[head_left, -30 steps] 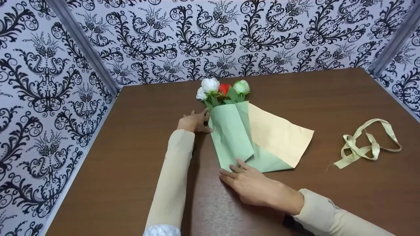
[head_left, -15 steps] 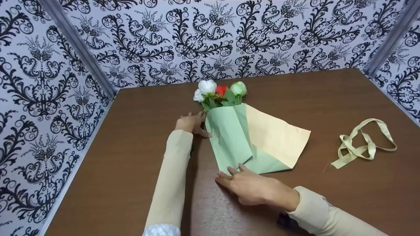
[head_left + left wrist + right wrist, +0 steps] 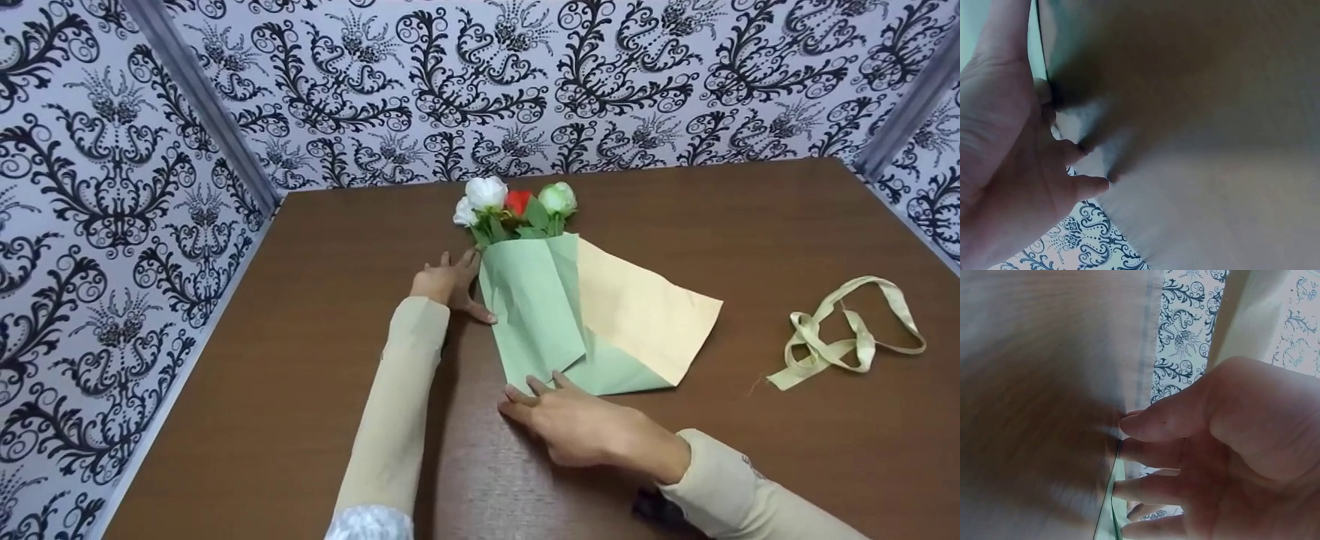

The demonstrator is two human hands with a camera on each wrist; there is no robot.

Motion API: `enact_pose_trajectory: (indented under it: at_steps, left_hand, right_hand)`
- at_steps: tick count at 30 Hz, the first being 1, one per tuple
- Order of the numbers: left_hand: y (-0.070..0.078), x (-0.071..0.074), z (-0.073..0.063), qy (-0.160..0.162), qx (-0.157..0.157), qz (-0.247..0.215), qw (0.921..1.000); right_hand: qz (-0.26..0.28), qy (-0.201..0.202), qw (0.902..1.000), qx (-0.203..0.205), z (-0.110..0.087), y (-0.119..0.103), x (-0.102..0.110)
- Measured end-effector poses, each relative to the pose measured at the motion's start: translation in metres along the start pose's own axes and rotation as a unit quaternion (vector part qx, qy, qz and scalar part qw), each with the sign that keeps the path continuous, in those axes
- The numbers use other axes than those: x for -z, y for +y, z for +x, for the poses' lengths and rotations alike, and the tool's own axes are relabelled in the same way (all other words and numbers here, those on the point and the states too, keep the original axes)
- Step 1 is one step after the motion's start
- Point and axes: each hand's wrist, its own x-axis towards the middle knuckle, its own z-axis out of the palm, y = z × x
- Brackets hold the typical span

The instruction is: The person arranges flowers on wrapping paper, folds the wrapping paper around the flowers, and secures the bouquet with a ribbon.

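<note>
Green wrapping paper [image 3: 529,300] lies folded around a bunch of flowers, its cream inner side spread out to the right. White flowers [image 3: 486,193], a red flower [image 3: 518,201] and a pale green flower [image 3: 557,199] show above its top edge; the stems are hidden inside. Along the paper's left edge rests my left hand [image 3: 450,286], fingers spread and thumb at the fold. In the left wrist view this hand [image 3: 1022,140] has its fingertips down on the table. My right hand [image 3: 581,424] touches the paper's bottom end with extended fingertips, also seen on the right hand [image 3: 1213,455] from the wrist.
A loose cream ribbon [image 3: 832,349] lies in loops on the right of the brown wooden table [image 3: 315,360]. Black-and-white patterned walls [image 3: 480,90] stand behind the table and at both sides. A dark object [image 3: 660,506] shows under my right wrist.
My left thumb has slid a little down the paper's left edge, spreading from the fingers. The right hand stays at the bottom end, and the paper and flowers keep their place.
</note>
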Motion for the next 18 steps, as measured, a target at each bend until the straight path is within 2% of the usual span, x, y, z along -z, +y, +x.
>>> enact_pose_trajectory:
  at_steps: [5,10,14,18]
  left_hand:
    - [0.006,-0.001,-0.004,0.009,-0.003,0.009,0.9999]
    - [0.025,0.004,-0.011,0.007,0.010,0.025,0.9996]
    - [0.047,0.009,-0.020,0.025,0.015,-0.005,0.9996]
    - [0.065,0.008,-0.030,0.041,-0.010,-0.079,0.9960]
  right_hand:
    - [0.003,0.001,1.0000,0.003,0.001,-0.001,0.000]
    - [0.000,0.001,1.0000,0.009,0.002,0.001,0.001]
    - [0.003,0.009,0.9996,0.027,0.001,0.007,0.007]
    - [0.035,0.014,0.9980,0.051,-0.003,0.016,0.015]
